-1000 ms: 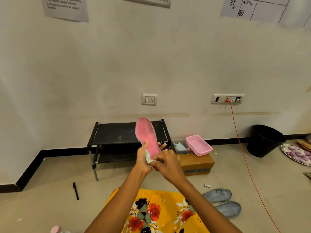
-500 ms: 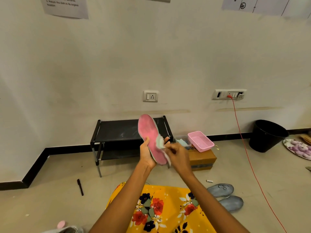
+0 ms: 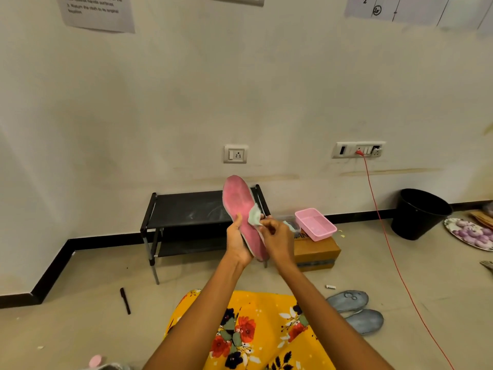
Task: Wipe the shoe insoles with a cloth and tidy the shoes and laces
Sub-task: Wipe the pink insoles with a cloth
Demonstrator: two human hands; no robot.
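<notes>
A pink insole (image 3: 238,201) stands nearly upright in front of me, toe end up. My left hand (image 3: 236,243) grips its lower part from the left, thumb on the pink face. My right hand (image 3: 277,237) pinches a small pale green cloth (image 3: 254,216) against the insole's right edge, about halfway up. The heel end of the insole is hidden between my hands. At the bottom left edge a bit of a pink and grey shoe (image 3: 97,362) shows.
A black two-tier shoe rack (image 3: 186,206) stands against the wall behind the insole. Right of it a pink basket (image 3: 314,227) sits on a cardboard box (image 3: 317,252). Two grey insoles (image 3: 354,311) lie on the floor, a red cable (image 3: 384,236) and a black bin (image 3: 420,213) further right, a black pen (image 3: 125,300) left.
My right hand with the cloth has moved up from the insole's lower part to its right edge near the middle. The insole has stayed upright in my left hand.
</notes>
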